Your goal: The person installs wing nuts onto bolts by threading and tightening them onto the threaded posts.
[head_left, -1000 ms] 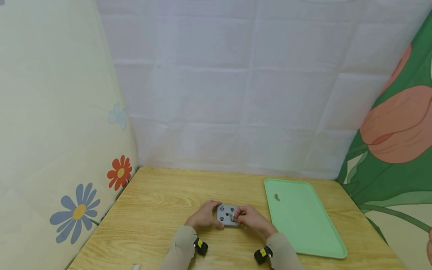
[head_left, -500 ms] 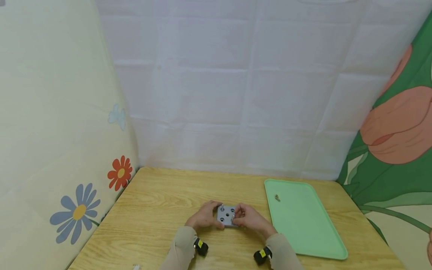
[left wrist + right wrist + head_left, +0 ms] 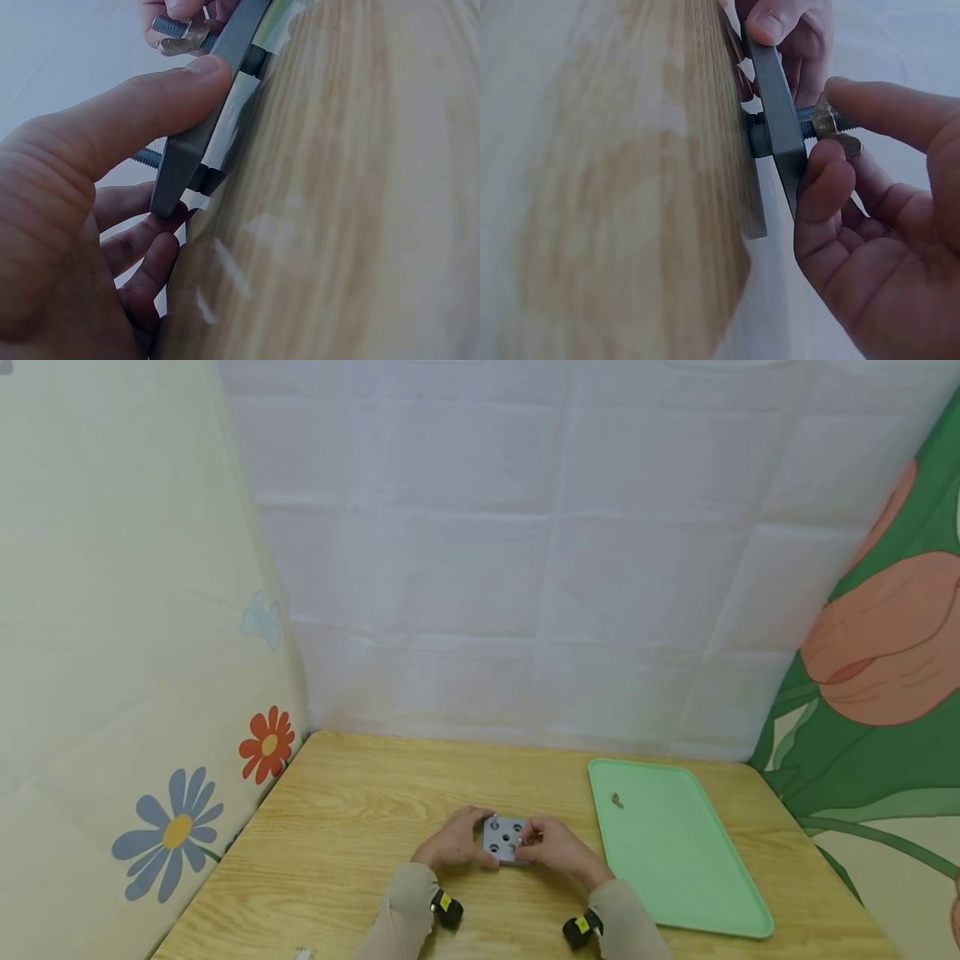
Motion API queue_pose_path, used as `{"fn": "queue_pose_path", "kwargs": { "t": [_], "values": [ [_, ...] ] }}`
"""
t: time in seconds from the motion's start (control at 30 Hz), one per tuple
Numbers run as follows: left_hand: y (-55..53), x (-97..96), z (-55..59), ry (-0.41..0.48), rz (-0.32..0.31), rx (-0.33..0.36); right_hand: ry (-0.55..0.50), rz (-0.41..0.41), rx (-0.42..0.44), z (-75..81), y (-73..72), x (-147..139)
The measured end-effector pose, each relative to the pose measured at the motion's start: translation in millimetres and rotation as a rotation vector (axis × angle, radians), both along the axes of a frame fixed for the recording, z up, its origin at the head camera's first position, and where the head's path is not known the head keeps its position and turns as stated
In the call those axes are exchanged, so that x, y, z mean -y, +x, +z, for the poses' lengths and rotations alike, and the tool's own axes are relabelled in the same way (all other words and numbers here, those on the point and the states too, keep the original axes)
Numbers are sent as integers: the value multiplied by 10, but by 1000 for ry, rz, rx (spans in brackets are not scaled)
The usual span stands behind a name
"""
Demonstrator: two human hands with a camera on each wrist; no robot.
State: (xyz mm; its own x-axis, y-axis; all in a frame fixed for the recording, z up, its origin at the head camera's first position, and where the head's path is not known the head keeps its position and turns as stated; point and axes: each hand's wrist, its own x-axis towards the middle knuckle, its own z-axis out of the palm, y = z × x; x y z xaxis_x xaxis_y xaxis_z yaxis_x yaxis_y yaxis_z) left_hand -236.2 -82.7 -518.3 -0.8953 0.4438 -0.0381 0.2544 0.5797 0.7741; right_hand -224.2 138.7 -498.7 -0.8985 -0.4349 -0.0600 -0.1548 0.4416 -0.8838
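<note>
A grey metal plate (image 3: pixel 501 850) with several holes lies in front of me in the head view. My left hand (image 3: pixel 453 842) grips its left edge, thumb (image 3: pixel 150 105) on the near side and fingers at the far side. A threaded bolt (image 3: pixel 171 28) stands up through the plate's right part, carrying a brass-coloured wing nut (image 3: pixel 825 120). Thumb and fingers of my right hand (image 3: pixel 558 847) pinch that wing nut. Another bolt (image 3: pixel 147 157) pokes up at the far left corner. Bolt heads (image 3: pixel 760 140) show under the plate in the right wrist view.
To the right lies a light green tray (image 3: pixel 686 860) with a small brass-coloured piece (image 3: pixel 617 800), probably a wing nut. A small white object (image 3: pixel 303 953) shows at the table's (image 3: pixel 360 827) near edge. Cloth hangings (image 3: pixel 450 568) stand behind and at both sides.
My right fingers have shifted round the wing nut, closing over it and then loosening a little. The left hand and plate stay put.
</note>
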Motion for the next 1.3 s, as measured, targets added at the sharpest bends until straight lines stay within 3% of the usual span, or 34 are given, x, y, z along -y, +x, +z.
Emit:
{"fn": "queue_pose_path", "kwargs": {
  "t": [0.3,0.7,1.3],
  "values": [
    [1,10,3,1,0,-21,-33,31,62,-45,-38,-50],
    [-15,13,-1,-12,-2,-25,-43,27,62,-38,-35,-38],
    [-17,-1,-35,-10,-4,-32,20,6,-47,-60,-22,-18]
  ]
}}
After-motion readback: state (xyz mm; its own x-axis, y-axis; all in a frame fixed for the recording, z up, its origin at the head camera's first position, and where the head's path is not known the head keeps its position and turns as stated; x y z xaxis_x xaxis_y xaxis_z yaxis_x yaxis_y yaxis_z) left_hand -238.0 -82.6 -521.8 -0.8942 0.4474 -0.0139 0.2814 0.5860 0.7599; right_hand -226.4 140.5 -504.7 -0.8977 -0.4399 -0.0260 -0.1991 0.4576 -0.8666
